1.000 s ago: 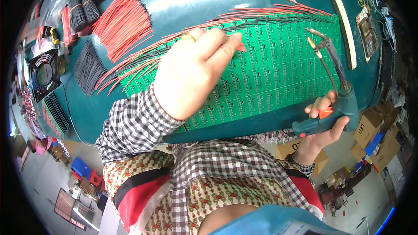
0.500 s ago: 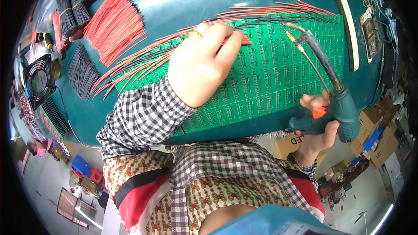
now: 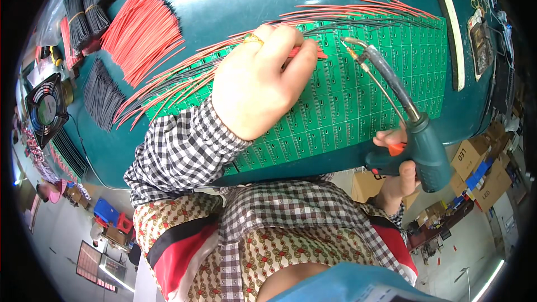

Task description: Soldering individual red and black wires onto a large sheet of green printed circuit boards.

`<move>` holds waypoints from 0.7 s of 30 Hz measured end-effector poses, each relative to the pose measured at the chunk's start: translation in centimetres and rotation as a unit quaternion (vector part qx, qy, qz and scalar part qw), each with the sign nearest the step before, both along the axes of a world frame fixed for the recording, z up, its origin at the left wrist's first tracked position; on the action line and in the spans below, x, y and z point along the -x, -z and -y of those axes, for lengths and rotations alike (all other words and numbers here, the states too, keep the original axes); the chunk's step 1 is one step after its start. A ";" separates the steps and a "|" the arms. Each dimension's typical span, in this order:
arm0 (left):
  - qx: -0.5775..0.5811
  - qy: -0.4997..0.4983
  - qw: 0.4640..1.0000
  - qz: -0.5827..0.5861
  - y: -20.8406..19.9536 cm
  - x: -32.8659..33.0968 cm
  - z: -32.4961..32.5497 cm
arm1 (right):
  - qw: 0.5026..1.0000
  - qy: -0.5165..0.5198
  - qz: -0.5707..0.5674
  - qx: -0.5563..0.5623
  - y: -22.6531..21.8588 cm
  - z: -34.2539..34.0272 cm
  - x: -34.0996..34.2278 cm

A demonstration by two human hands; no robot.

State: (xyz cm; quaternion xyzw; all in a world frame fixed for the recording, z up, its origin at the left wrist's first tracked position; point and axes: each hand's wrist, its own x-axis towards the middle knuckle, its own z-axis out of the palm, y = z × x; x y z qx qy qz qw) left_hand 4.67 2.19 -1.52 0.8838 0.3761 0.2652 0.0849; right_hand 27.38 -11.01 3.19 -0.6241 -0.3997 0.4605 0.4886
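Observation:
My left hand [image 3: 257,84] is closed around a small bunch of red wires [image 3: 320,54], whose ends poke out past the fingers. Under it lies a wide panel of green circuit boards [image 3: 335,114]. Red and black wires [image 3: 184,78] fan out along the panel's far edge. My right hand [image 3: 400,162] grips a dark green soldering gun [image 3: 429,154] with an orange trigger. The gun's bent metal tip [image 3: 352,42] and thin feed tube hang over the panel, to the right of the left hand and apart from it.
At the far left lie a pile of red wires [image 3: 142,33], a pile of black wires [image 3: 103,95] and tied black bundles [image 3: 86,8]. A small fan [image 3: 46,110] stands at the left edge. A pale strip [image 3: 450,36] and a grimy soldering tray [image 3: 479,45] lie right.
The soldering gun in my right hand has moved left, bringing its tip closer to the left hand. My left hand has barely shifted and still grips the red wires.

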 end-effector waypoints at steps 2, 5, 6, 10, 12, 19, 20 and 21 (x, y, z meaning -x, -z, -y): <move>-0.002 0.001 1.000 0.001 0.1 -0.1 0.0 | 1.000 -0.008 0.003 0.005 0.1 0.1 0.0; 0.000 0.000 1.000 0.006 -0.1 -0.1 0.0 | 1.000 -0.015 0.008 0.009 -0.1 0.1 0.1; 0.003 0.000 1.000 0.009 -0.2 -0.1 0.0 | 0.999 -0.025 -0.021 0.028 -0.3 0.1 -0.1; 0.013 0.000 1.000 -0.006 -0.5 -0.1 0.1 | 0.997 -0.028 -0.049 0.053 -0.3 0.2 0.0; 0.064 0.001 0.998 -0.020 -1.0 -0.1 0.2 | 0.999 -0.031 -0.015 0.037 0.0 0.1 0.0; 0.052 0.000 0.999 -0.017 -0.9 -0.2 0.2 | 0.998 -0.043 0.033 0.028 0.0 -0.1 0.3; 0.051 0.001 0.999 -0.017 -0.9 -0.2 0.2 | 0.998 -0.043 0.033 0.028 0.0 -0.1 0.4; 0.051 0.001 0.999 -0.017 -0.9 -0.2 0.2 | 0.998 -0.036 0.032 0.034 0.0 -0.1 0.5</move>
